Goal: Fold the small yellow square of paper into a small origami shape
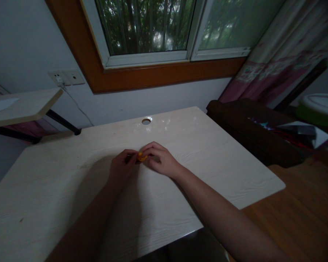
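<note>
Near the middle of the pale wood-grain desk point(202, 145), both hands meet around a small orange-yellow piece point(141, 157). Its kind cannot be made out, since fingers cover much of it. My left hand point(123, 163) pinches it from the left, with the fingertips closed on its edge. From the other side my right hand point(160, 158) has its fingers curled, thumb and fingertips pressed against the same piece. Both hands rest on or just above the desk surface.
A round cable hole point(146, 122) lies beyond the hands. At left a raised shelf point(24, 105) stands on black legs, near a wall socket point(67, 77) with a hanging cord. A window, a curtain point(265, 69) and dark furniture point(235, 120) border the desk.
</note>
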`<state>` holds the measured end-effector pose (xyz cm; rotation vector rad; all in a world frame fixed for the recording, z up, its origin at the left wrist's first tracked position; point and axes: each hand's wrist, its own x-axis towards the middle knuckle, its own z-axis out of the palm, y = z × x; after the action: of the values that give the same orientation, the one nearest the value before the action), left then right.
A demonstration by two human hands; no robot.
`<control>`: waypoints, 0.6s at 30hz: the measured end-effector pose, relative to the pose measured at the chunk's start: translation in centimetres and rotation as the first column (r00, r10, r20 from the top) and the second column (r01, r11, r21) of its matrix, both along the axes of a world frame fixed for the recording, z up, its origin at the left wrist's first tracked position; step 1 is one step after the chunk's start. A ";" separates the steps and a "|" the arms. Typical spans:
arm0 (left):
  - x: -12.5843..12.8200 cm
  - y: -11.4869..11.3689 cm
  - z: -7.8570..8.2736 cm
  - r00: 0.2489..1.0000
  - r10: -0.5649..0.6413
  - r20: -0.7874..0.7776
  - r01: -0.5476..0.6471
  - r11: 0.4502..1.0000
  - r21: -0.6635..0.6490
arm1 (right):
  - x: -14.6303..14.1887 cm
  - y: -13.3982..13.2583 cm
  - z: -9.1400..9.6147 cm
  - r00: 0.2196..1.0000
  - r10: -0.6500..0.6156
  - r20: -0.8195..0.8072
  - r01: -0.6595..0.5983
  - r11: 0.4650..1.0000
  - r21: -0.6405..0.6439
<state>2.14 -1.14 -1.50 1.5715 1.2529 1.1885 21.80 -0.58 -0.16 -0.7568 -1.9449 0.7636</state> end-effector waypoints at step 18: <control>0.2 0.2 -0.7 0.999 -0.036 -0.030 0.039 0.994 0.106 | -1.3 0.6 -2.4 0.963 -0.231 -0.140 0.168 0.918 -0.361</control>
<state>2.33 -0.98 -2.24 1.6875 1.1893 1.2305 20.48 0.06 -2.53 -1.0433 -1.5593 1.0241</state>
